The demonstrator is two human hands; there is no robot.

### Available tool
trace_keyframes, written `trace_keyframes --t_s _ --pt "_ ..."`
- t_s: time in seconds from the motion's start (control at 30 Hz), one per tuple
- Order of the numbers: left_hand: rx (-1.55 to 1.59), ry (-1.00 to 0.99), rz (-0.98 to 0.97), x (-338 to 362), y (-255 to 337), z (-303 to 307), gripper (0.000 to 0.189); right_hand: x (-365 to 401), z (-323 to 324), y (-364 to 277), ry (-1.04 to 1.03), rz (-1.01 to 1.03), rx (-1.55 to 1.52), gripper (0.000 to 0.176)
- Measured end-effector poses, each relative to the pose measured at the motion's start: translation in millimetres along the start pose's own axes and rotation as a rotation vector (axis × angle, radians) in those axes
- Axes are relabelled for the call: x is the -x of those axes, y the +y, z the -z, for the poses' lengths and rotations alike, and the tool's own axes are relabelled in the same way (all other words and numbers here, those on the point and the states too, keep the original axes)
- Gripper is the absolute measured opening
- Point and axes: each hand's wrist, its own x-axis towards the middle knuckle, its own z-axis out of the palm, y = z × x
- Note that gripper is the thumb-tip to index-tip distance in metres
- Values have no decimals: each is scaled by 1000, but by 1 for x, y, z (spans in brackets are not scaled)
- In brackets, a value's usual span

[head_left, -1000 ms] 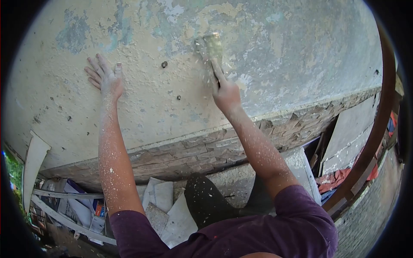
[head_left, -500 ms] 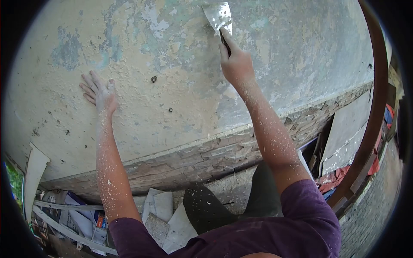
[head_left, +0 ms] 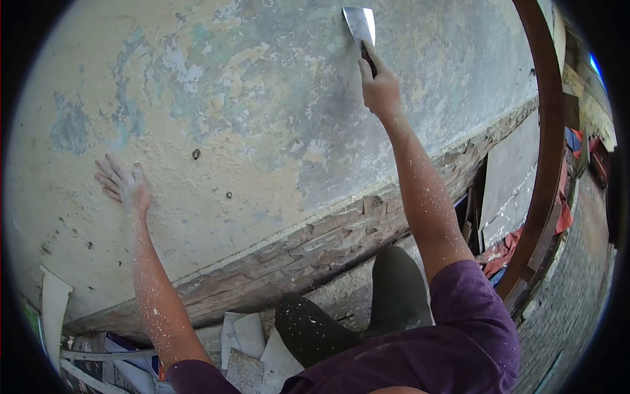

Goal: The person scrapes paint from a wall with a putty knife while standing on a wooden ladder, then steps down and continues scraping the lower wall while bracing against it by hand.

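Right hand [head_left: 382, 88]: grip closed around the handle of a scraper [head_left: 359, 25], blade beyond the fingers; contact with the wall [head_left: 262, 131] cannot be confirmed. Left hand [head_left: 126, 187]: grip open, fingers spread against the wall, well apart from the right grip. Open wall lies between both. Stone band [head_left: 295, 253] runs bodyward of the grips; curved brown beam [head_left: 550, 118] bounds the right grip's right side.
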Motion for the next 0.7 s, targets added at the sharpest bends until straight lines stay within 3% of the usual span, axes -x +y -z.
trace_keyframes --t_s 0.07,0.1,0.13,0.17,0.2,0.27,0.3,0.33,0.43,0.5,0.6,0.7 --pt "1 -4 -19 1 -2 1 75 21 12 26 -19 116 -30 40" --pt "8 9 -16 1 -1 0 75 57 24 33 -103 -43 -39 40" --pt "23 14 -13 2 0 -2 75 94 27 61 -95 31 -8 43" --pt "6 26 -25 3 -1 -2 74 126 39 85 -164 -29 95 45" --pt "-13 52 -30 1 0 -2 74 132 47 104 -191 -179 -12 45" --pt "-6 51 -19 2 1 0 74 86 60 125 -35 -176 38 40" --pt "0 34 -12 2 2 1 73 45 78 79 -104 -473 42 38" --pt "3 39 -15 1 3 0 73 6 81 100 -17 -291 100 38" --pt "5 59 -7 1 1 -2 74 -64 105 73 -20 -406 -112 38" --pt "-13 52 -15 2 0 -3 73 -38 106 74 -39 -414 -80 38" --pt "-34 33 11 3 4 0 73 58 75 164 -16 -103 50 37" --pt "-71 30 19 3 8 4 73 -9 78 161 121 -43 27 39"
